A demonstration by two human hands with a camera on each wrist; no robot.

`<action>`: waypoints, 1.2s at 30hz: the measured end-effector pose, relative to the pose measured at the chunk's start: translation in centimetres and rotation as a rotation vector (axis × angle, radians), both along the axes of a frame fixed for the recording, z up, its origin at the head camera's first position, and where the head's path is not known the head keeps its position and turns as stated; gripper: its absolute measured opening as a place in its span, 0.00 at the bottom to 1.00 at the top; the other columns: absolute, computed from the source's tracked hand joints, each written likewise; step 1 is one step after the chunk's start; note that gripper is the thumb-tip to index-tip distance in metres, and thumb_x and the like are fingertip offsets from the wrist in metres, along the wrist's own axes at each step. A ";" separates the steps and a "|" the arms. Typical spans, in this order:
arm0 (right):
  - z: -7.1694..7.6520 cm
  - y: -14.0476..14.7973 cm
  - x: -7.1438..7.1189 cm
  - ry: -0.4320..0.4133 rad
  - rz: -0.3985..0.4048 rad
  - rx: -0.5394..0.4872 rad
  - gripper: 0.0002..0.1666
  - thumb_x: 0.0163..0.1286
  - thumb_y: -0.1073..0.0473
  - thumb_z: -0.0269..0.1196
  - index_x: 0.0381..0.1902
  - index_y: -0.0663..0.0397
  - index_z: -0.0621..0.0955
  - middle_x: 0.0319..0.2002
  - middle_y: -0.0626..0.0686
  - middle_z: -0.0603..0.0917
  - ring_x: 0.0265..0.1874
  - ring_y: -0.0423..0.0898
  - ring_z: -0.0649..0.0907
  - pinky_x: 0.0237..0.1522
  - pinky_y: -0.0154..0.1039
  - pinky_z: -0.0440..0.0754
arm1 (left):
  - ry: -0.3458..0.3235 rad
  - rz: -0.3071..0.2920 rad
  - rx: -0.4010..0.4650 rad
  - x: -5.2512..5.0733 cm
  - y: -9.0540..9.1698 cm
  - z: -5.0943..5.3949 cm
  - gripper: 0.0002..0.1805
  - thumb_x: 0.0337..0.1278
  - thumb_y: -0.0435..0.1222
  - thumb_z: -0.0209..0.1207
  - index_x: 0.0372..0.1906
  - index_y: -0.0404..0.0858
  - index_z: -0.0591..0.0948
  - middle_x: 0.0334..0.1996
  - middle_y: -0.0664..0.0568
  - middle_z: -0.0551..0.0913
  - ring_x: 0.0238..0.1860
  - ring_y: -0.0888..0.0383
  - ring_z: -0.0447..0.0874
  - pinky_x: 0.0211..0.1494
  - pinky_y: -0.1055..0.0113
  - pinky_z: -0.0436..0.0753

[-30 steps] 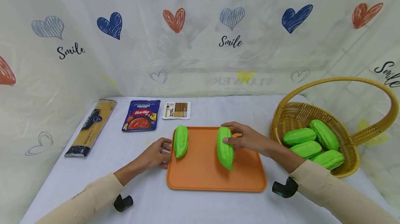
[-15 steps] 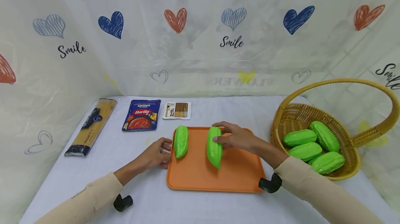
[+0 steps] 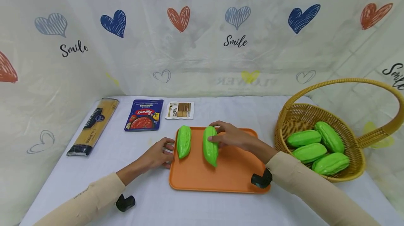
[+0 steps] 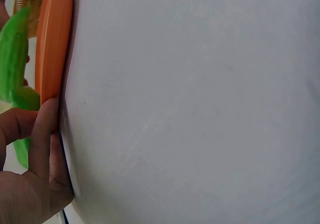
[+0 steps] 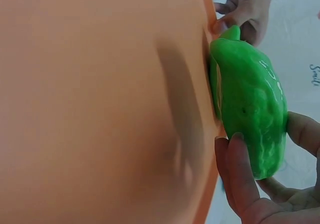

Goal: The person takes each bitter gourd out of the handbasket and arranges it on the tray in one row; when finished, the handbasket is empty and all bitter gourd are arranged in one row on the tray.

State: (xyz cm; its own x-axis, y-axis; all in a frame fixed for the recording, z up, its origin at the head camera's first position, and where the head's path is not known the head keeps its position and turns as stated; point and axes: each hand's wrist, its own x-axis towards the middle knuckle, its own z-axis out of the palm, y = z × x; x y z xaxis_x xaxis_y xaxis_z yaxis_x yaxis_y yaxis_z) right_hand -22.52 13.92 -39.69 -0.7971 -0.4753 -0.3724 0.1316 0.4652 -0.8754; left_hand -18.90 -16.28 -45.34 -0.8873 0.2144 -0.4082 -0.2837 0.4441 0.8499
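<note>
My right hand [image 3: 231, 135] holds a glossy, bumpy green bitter melon [image 5: 252, 96] between thumb and fingers, its pointed end toward me. The melon's shadow falls on the orange tray [image 3: 217, 180], and it hangs a little above the surface. A second bitter melon [image 3: 184, 142] lies along the tray's left side, pointing the same way. At the tray's left rim, my left hand [image 3: 159, 153] grips the edge with thumb and fingers; part of this grip is hidden. In the left wrist view, the fingers [image 4: 45, 134] touch the orange rim.
To the right stands a wicker basket [image 3: 356, 142] with a tall arched handle, several green bitter melons inside. Behind the tray lie a blue Barilla pouch [image 3: 144, 115] and a small white-and-brown packet [image 3: 180, 110]. A spaghetti pack [image 3: 93, 127] lies at the far left.
My right hand has carried its bitter melon leftward over the tray, closer to the one lying there. The left hand stays at the tray's left edge.
</note>
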 end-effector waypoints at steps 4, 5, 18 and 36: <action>-0.2 -0.6 -0.5 0.000 -0.006 0.015 0.40 0.68 0.51 0.66 0.73 0.52 0.64 0.60 0.64 0.75 0.40 0.49 0.88 0.51 0.49 0.89 | -0.002 0.001 -0.003 0.0 0.0 0.0 0.35 0.54 0.24 0.63 0.69 0.35 0.67 0.54 0.42 0.74 0.45 0.51 0.81 0.36 0.60 0.92; -0.3 -0.7 -0.6 0.000 -0.007 0.018 0.40 0.68 0.51 0.66 0.73 0.51 0.64 0.60 0.64 0.75 0.41 0.49 0.88 0.51 0.49 0.89 | -0.003 0.002 -0.003 0.0 0.0 0.0 0.35 0.54 0.24 0.63 0.69 0.35 0.67 0.54 0.42 0.74 0.45 0.51 0.81 0.36 0.60 0.92; -1.1 -2.4 -1.4 -0.007 -0.037 0.016 0.38 0.69 0.53 0.66 0.71 0.53 0.64 0.56 0.65 0.79 0.42 0.49 0.87 0.50 0.48 0.89 | -0.004 -0.003 -0.003 0.1 0.0 0.0 0.35 0.54 0.25 0.63 0.69 0.35 0.67 0.54 0.42 0.74 0.45 0.51 0.81 0.37 0.60 0.92; -1.9 -4.6 -2.0 0.039 -0.075 0.014 0.40 0.68 0.53 0.68 0.73 0.54 0.67 0.60 0.67 0.77 0.48 0.52 0.86 0.50 0.45 0.89 | 0.000 0.003 0.000 0.1 0.1 0.1 0.35 0.53 0.24 0.63 0.69 0.34 0.67 0.53 0.42 0.74 0.44 0.51 0.81 0.36 0.60 0.92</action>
